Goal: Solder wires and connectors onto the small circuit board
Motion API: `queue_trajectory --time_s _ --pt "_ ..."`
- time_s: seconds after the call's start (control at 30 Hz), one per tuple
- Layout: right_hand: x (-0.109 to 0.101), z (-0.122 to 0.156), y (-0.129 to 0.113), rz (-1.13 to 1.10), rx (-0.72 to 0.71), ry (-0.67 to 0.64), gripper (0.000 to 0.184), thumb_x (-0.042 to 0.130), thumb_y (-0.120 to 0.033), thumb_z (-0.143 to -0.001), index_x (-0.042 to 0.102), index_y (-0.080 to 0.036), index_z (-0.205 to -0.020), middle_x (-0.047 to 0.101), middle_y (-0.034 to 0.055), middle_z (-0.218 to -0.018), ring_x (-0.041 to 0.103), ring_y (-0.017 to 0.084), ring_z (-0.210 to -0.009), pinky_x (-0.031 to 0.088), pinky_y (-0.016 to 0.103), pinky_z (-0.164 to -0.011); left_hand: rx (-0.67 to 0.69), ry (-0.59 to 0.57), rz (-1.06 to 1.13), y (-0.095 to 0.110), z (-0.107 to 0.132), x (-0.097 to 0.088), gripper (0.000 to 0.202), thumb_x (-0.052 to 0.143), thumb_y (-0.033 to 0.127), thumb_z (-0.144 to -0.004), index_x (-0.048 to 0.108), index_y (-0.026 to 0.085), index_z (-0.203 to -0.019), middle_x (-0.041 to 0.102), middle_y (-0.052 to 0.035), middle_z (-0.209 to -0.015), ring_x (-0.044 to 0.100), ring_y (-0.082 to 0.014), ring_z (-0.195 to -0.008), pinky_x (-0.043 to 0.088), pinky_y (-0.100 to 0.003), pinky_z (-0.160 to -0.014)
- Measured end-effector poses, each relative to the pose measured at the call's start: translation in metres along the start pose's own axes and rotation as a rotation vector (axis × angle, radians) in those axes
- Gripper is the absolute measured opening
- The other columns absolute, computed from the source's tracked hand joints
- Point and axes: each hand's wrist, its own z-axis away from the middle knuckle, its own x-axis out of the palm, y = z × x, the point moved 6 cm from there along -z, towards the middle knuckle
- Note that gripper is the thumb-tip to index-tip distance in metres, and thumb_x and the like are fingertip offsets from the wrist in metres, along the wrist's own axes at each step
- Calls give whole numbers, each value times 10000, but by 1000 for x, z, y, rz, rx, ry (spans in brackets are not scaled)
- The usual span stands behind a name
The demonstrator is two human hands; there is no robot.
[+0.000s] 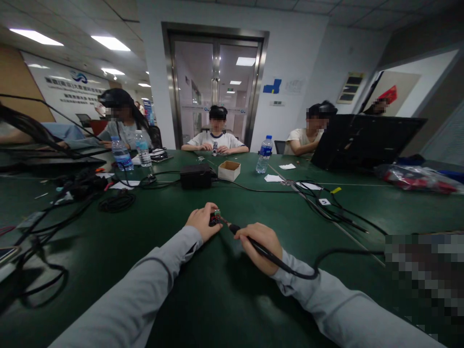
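My left hand (201,222) is closed around a small dark electronic part (215,218) with red and green bits, held on the green table (152,251). My right hand (261,244) grips a black pen-shaped corded tool (250,241) like a pen. Its thin tip (224,222) reaches left and meets the small part. The tool's black cable (326,256) runs back over my right sleeve and off to the right.
A black power box (196,176) and a small cardboard box (229,170) sit mid-table. Water bottles (264,154) (121,153), paper scraps and tangled black cables (326,200) lie around. Three people sit at the far side. An open laptop (362,140) stands at right, a plastic bag (416,178) beside it.
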Motion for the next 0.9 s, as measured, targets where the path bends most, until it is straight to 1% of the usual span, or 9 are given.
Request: queue_trajectory --time_s 0.17,0.43,0.67,0.9 --pt "1 0 2 19 27 -13 215 463 -182 -911 658 -204 -821 696 21 -716 637 138 -642 423 260 -642 11 -7 -11 -3 -1 0 370 626 374 -757 491 244 -1076 683 -45 -1155 615 -253 -1128 436 -401 -1004" --pt "1 0 3 24 44 -39 223 454 -198 -924 655 -207 -828 700 26 -726 649 148 -658 444 271 -664 41 -26 -3 -4 -1 1 360 618 368 -761 501 251 -1081 679 -32 -1182 612 -239 -1135 432 -389 -1016" --pt "5 1 5 30 41 -66 217 457 -187 -920 659 -209 -844 713 21 -747 660 146 -681 447 270 -680 36 -41 -29 -3 -1 1 375 621 369 -772 497 242 -1102 664 -43 -1215 604 -244 -1152 435 -388 -1020" --pt "1 0 4 34 46 -28 218 459 -190 -912 658 -206 -824 716 28 -742 654 145 -662 448 268 -665 50 -40 -30 -3 -1 1 361 608 365 -785 497 231 -1102 662 -54 -1213 605 -240 -1147 442 -384 -1011"
